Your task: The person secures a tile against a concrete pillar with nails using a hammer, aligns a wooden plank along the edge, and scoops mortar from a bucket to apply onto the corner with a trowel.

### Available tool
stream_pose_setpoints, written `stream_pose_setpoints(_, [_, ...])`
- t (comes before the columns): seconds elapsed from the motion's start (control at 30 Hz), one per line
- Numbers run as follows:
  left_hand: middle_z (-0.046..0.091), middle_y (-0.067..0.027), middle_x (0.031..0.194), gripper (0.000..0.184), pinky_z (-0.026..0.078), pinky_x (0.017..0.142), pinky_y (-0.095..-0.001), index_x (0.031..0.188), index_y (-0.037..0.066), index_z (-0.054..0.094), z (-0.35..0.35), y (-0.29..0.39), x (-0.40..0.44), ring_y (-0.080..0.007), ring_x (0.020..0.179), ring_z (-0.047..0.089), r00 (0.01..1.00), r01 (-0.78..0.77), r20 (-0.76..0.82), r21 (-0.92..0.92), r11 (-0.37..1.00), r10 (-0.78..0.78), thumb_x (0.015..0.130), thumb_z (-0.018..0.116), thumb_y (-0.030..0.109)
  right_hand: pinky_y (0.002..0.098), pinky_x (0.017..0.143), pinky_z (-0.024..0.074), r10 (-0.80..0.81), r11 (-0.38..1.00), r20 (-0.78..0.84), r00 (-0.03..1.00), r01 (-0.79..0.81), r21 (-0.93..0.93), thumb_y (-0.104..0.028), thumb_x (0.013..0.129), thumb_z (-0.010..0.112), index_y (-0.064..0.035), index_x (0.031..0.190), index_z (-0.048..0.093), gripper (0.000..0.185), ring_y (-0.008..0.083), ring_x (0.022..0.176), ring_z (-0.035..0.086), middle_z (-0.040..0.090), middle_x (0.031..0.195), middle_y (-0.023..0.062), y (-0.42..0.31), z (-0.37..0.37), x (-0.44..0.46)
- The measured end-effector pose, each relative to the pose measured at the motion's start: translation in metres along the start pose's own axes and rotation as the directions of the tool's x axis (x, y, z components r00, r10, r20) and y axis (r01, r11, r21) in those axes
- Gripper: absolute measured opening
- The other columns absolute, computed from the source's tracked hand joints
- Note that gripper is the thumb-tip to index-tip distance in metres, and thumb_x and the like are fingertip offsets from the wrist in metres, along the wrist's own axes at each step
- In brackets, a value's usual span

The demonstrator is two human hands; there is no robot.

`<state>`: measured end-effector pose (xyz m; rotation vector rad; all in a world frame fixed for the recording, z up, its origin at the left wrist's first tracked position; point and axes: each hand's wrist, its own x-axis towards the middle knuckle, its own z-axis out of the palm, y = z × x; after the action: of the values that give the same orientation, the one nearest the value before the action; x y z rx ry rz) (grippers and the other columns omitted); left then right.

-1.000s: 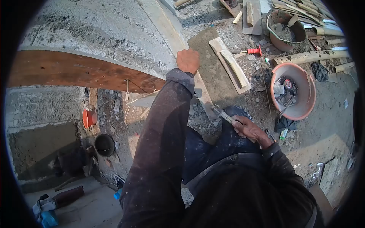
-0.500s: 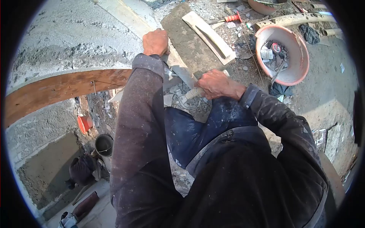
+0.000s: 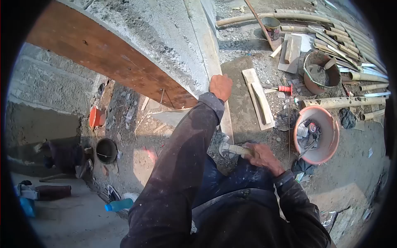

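Head view: left hand on plank, hammer ready in right

Left hand (image 3: 221,87) is closed over the wooden plank (image 3: 226,124), which lies along the concrete slab (image 3: 165,41); fingertips hidden. Right hand (image 3: 264,158) is wrapped around a claw hammer (image 3: 234,149), its head at the plank's near end — can't tell if touching. Step, my read: steadying the plank for hammer work. Next move calls for a firm left hold and a short, controlled stroke, knuckles clear.

Edges: slab and brown formwork board (image 3: 111,58) limit the left; trousered knees (image 3: 254,173) sit close to the hammer. Wooden float (image 3: 258,99) lies right of the plank — better room over the ground (image 3: 279,142) toward the orange tub (image 3: 329,142).
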<state>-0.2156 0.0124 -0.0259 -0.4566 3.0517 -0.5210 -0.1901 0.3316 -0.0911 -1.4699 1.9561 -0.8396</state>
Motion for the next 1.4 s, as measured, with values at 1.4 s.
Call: stream_pose_setpoints(1.4, [0.077, -0.0082, 0.083, 0.019, 0.057, 0.067, -0.0407, 0.080, 0.015, 0.080, -0.065, -0.049, 0.048, -0.0250, 0.078, 0.076, 0.984, -0.098, -0.125, 0.199, 0.975, 0.125, 0.090, 0.066, 0.023, 0.0321, 0.043, 0.0432, 0.104, 0.658, -0.229, 0.968, 0.106, 0.746, -0.027, 0.106, 0.051, -0.0006, 0.097, 0.054, 0.028, 0.0120, 0.052, 0.051, 0.057, 0.073, 0.0042, -0.065, -0.196, 0.251])
